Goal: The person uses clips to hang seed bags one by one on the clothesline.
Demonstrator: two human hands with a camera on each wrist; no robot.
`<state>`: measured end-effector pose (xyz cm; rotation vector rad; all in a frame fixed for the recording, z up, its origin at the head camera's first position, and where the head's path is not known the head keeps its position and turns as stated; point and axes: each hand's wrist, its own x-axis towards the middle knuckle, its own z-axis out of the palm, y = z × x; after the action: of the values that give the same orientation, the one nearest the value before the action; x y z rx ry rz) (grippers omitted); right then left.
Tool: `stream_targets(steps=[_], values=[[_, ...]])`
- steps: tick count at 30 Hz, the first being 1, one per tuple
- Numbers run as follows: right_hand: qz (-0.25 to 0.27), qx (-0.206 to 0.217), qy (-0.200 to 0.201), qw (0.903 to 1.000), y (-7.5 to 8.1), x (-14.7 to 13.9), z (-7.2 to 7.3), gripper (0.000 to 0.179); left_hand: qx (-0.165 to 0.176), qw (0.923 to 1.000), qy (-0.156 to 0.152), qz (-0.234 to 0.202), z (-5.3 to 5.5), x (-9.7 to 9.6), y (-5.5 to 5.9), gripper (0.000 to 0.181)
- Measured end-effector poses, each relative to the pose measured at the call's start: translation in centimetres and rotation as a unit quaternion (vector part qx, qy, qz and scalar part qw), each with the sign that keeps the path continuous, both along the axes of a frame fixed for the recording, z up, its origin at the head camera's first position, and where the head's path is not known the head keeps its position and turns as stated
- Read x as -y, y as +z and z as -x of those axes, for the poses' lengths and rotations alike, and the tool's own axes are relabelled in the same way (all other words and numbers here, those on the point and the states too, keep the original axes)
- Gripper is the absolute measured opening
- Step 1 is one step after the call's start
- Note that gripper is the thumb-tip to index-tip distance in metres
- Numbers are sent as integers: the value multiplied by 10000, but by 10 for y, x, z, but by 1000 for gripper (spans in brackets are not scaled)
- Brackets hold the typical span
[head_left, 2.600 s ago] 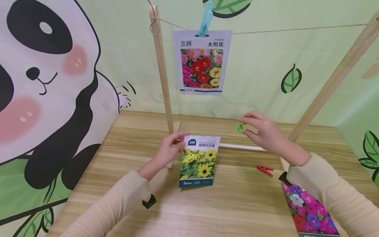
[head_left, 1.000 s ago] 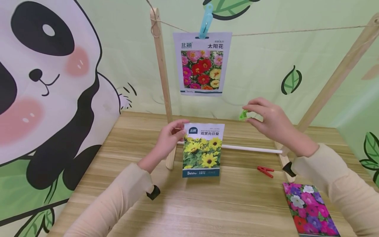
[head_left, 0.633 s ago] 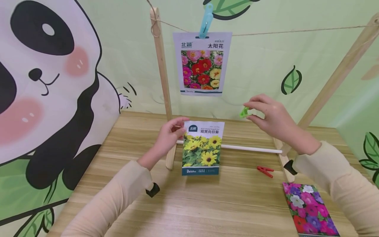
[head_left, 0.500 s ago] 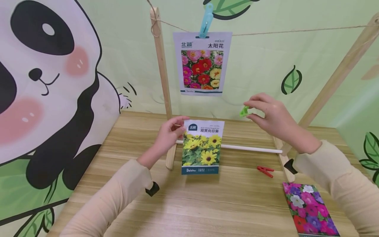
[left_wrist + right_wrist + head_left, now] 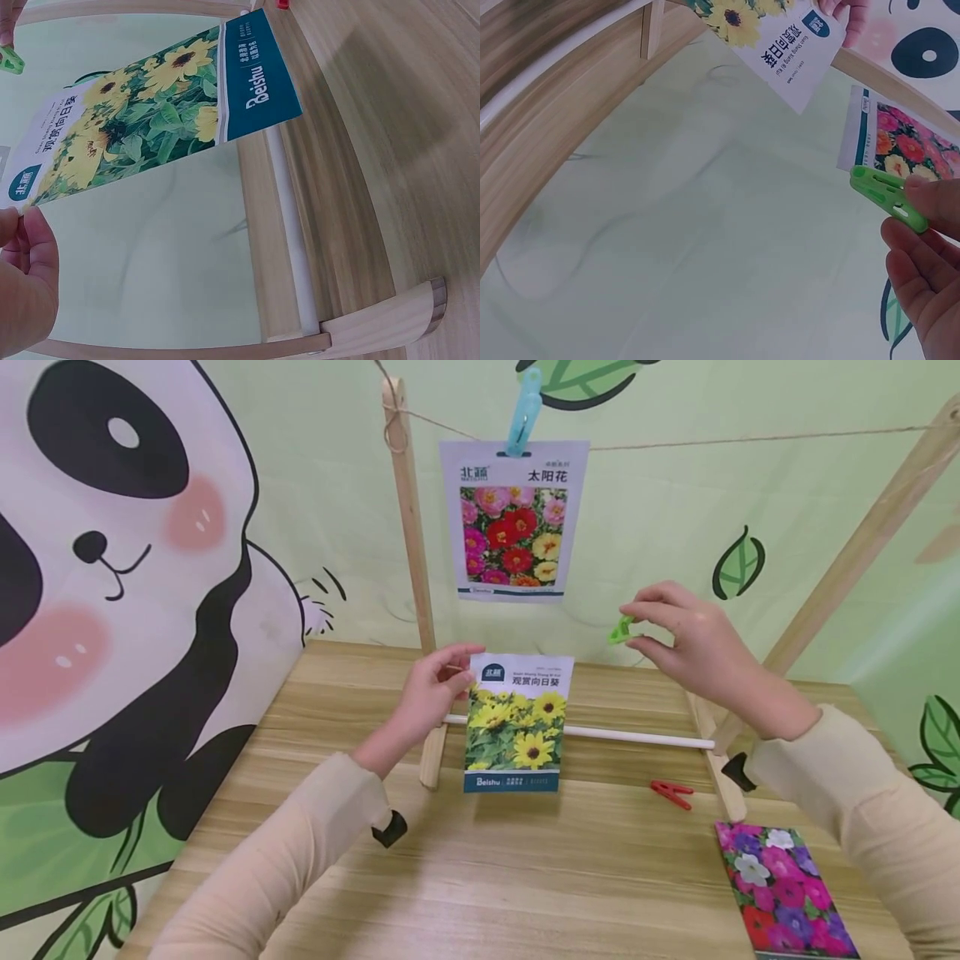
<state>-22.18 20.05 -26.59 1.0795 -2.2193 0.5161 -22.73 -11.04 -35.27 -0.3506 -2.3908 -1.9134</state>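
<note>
My left hand [image 5: 433, 693] pinches the upper left corner of a sunflower seed packet [image 5: 517, 727], which is held up over the table with its printed front toward me. To the right, my right hand [image 5: 693, 647] pinches a green clothespin [image 5: 621, 630] between thumb and fingers; the right wrist view shows the clothespin [image 5: 889, 196] from close up. Above the sunflower packet, another seed packet [image 5: 514, 522] with red, pink and yellow flowers hangs from a string [image 5: 750, 439] by a blue clothespin [image 5: 524, 414].
A wooden post [image 5: 408, 518] on the left and another post [image 5: 870, 539] on the right carry the string. A white rod [image 5: 637, 737] joins their feet. On the table [image 5: 420, 877] lie a red clothespin [image 5: 672, 794] and a petunia-like flower packet [image 5: 787, 885].
The sunflower packet has risen from near the table, with my left hand moving up. My right hand has also moved up, slightly rightward, with the green clothespin. The hanging packet stays put.
</note>
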Motion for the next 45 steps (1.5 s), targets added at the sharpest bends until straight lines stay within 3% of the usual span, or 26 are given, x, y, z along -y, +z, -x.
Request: stream_targets(steps=[30, 45], values=[[-73, -177, -108, 9998, 24, 2, 0, 33, -121, 9998, -115, 85, 2, -5, 23, 37], [-118, -313, -101, 9994, 33, 1, 1, 33, -172, 9997, -137, -77, 3, -9, 32, 37]])
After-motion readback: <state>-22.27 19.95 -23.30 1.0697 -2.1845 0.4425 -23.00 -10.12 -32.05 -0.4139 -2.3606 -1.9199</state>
